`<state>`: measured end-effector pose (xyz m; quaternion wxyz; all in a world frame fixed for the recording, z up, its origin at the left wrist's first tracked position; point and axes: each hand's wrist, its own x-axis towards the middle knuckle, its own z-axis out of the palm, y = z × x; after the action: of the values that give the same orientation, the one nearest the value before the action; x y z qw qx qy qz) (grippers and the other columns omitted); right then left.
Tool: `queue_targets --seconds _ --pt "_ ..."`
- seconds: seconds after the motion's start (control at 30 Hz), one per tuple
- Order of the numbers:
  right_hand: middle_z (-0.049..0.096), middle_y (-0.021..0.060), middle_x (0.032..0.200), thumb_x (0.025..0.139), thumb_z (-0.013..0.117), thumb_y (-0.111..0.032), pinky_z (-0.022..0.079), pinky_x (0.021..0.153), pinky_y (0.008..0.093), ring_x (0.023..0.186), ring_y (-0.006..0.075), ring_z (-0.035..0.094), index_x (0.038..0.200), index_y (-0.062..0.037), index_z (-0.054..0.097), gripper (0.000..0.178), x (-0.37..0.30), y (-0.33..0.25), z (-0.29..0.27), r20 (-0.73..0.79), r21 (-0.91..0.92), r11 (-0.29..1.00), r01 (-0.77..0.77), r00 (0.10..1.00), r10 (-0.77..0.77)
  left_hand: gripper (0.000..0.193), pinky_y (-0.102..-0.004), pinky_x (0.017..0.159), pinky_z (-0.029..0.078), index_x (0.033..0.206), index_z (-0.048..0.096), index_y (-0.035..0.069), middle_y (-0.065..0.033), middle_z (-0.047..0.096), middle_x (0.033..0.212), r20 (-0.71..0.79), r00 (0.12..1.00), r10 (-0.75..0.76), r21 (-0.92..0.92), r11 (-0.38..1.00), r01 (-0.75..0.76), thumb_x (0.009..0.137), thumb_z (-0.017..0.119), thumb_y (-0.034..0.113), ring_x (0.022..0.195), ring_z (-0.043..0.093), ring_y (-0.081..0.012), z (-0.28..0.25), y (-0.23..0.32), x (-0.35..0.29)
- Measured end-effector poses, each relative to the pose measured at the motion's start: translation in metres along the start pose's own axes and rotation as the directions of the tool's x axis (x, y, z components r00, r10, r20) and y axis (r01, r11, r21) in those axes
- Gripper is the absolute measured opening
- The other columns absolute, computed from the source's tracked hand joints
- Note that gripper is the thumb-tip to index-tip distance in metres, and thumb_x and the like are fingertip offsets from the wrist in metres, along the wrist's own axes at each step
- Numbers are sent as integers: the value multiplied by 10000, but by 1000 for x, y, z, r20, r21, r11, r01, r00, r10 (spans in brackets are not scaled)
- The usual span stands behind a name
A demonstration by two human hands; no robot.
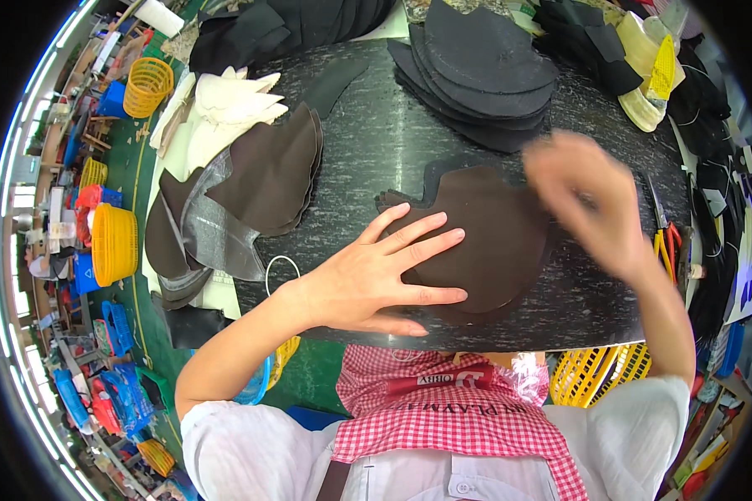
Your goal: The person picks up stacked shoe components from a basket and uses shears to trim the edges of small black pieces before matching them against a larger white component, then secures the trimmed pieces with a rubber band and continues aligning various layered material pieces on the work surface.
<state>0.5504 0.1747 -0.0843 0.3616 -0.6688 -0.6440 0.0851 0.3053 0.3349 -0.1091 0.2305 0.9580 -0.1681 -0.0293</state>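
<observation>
A dark brown flat cut piece (pixel 493 242), rounded and looking like leather or fabric, lies on the dark streaked tabletop in front of me. A black piece (pixel 436 179) shows from under its upper left edge. My left hand (pixel 376 271) rests on the brown piece's left part, palm down with fingers spread. At the piece's right edge is my right hand (pixel 580 196), its fingers curled and smeared by motion; whether it holds anything is unclear. Beyond them sits a stack of black cut pieces (pixel 484 67).
Left on the table are brown pieces (pixel 267 175) and cream pieces (pixel 230 108). Scissors (pixel 660 221) with orange handles lie at the right, below a cream roll with a yellow tool (pixel 662 67). Black pieces (pixel 284 29) line the back. A yellow basket (pixel 589 371) stands under the front edge.
</observation>
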Motion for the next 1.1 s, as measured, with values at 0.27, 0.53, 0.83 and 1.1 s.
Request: queue_targets --seconds 0.27,0.53,0.83,1.1 --pt "576 123 1170 804 625 -98 417 934 354 1094 284 532 1073 -2 609 286 77 56 20 -52 -95 992 77 995 -82 564 -477 1046 270 1333 408 53 -184 314 1427 -508 860 -52 32 996 80 828 605 207 1285 353 -342 -21 -28 52" --pt "593 139 939 865 526 -46 472 762 329 873 308 583 956 16 573 119 92 66 9 -128 -277 945 175 968 -217 661 -423 1060 295 1320 346 -49 -233 309 1392 -612 790 -17 143 981 132 801 635 243 1290 323 -359 -3 -62 99" --pt "609 145 1105 732 644 -111 480 905 410 1069 320 582 944 -16 596 237 -21 -26 14 273 -64 879 472 855 -440 325 -451 964 339 1044 610 65 -102 576 1109 -756 642 -128 361 737 572 738 656 162 1099 498 -287 -81 -142 -4" --pt "590 139 1123 722 666 -63 447 888 423 1029 319 570 946 -19 619 234 -21 -38 16 132 -39 972 231 965 -225 277 -353 833 475 998 634 47 -88 631 962 -636 682 -361 429 569 702 728 573 44 918 594 -280 -104 -185 -80"
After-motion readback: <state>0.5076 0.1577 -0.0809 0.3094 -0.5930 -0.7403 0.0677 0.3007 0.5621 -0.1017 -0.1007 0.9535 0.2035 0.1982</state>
